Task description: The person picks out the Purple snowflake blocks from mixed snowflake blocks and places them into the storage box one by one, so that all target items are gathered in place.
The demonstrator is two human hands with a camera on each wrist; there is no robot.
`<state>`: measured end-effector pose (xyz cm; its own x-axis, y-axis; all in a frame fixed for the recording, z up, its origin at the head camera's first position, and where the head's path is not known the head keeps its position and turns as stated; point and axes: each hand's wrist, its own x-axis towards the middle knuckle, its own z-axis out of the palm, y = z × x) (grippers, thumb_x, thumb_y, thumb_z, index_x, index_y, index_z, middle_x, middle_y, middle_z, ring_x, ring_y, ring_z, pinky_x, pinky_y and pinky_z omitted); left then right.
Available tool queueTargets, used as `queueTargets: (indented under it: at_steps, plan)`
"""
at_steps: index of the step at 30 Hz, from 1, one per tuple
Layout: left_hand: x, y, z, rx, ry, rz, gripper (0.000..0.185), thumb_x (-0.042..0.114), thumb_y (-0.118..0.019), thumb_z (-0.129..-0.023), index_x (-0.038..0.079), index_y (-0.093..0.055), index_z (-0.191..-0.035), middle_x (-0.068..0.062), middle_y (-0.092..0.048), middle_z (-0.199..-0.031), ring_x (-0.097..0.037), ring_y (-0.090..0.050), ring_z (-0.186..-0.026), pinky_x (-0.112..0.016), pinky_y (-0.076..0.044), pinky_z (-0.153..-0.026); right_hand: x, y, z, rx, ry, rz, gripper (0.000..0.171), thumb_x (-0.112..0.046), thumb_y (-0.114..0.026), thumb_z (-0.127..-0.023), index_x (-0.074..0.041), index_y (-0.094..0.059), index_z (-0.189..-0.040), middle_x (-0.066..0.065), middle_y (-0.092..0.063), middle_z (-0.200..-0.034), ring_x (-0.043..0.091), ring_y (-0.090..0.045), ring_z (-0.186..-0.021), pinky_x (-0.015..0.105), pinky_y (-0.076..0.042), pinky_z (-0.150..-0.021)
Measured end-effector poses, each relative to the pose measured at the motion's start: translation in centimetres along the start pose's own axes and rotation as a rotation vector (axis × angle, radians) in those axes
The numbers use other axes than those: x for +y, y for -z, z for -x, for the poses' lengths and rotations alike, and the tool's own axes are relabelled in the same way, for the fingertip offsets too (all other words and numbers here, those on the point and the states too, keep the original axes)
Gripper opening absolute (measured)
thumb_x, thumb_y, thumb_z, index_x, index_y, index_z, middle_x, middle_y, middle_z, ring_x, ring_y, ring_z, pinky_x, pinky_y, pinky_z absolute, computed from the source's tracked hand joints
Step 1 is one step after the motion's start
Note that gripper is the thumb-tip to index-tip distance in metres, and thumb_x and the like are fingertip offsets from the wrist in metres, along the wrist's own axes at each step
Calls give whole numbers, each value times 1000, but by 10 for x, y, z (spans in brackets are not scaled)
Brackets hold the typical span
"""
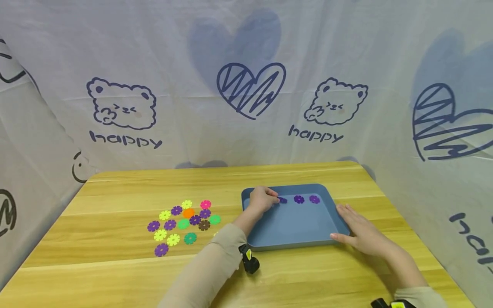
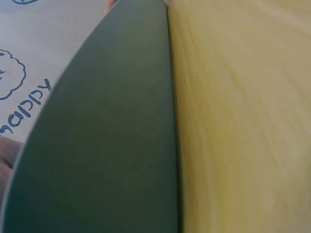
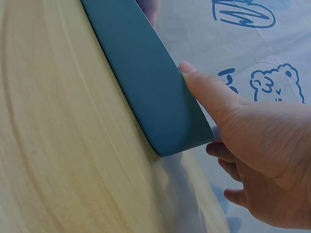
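Observation:
Inside the blue-grey tray (image 1: 289, 224), my left hand (image 1: 262, 200) pinches a purple snowflake disc (image 1: 283, 200) near the back wall. Two more purple discs, a middle one (image 1: 298, 199) and a right-hand one (image 1: 314, 199), lie in line with it. My right hand (image 1: 362, 233) rests at the tray's near right corner, its fingers extended along the outer right side. In the right wrist view the thumb (image 3: 204, 87) lies against the tray's rim. The tray wall (image 2: 107, 121) fills much of the left wrist view and hides most of the left hand.
Left of the tray, several snowflake discs are scattered on the wooden table (image 1: 115, 239): purple (image 1: 161, 250), yellow (image 1: 173, 239), green (image 1: 190, 238), orange (image 1: 188, 213), pink (image 1: 206, 204) and brown (image 1: 204, 225). A printed white curtain (image 1: 185, 141) hangs behind the table and on both sides.

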<state>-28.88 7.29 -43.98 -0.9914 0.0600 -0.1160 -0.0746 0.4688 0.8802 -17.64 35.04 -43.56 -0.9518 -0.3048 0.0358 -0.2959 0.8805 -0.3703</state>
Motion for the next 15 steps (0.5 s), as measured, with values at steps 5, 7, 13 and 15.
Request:
queueTargets:
  at_steps: [5, 7, 13, 15]
  plan:
    - [-2, 7, 5, -27, -20, 11, 8, 10, -73, -85, 6, -73, -93, -8, -71, -88, -12, -57, -66, -22, -43, -53, 0, -1, 0, -12, -14, -6, 91, -50, -65, -89, 5, -26, -150, 30, -25, -155, 51, -20, -143, 67, -21, -111]
    - [-3, 11, 8, -48, -47, 16, 10, 11, -73, -85, 6, -73, -94, -8, -71, -89, -14, -58, -67, -23, -43, -54, 1, -1, 0, -17, -20, -11, 92, -50, -64, -89, 5, -25, -150, 30, -24, -156, 51, -18, -144, 67, -20, -111]
    - [-3, 29, 21, -123, -141, 48, 14, 15, -72, -87, 7, -73, -99, -8, -72, -92, -16, -63, -76, -26, -50, -65, 1, -1, -1, -5, -8, -11, 92, -48, -66, -88, 6, -26, -150, 31, -25, -155, 51, -20, -143, 68, -21, -110]
    - [-1, 37, 27, -142, -170, 63, 15, 19, -71, -88, 8, -73, -99, -8, -72, -92, -18, -65, -79, -27, -53, -68, 2, -2, -1, -1, -3, -11, 91, -48, -66, -88, 5, -26, -150, 31, -25, -154, 51, -21, -143, 68, -22, -109]
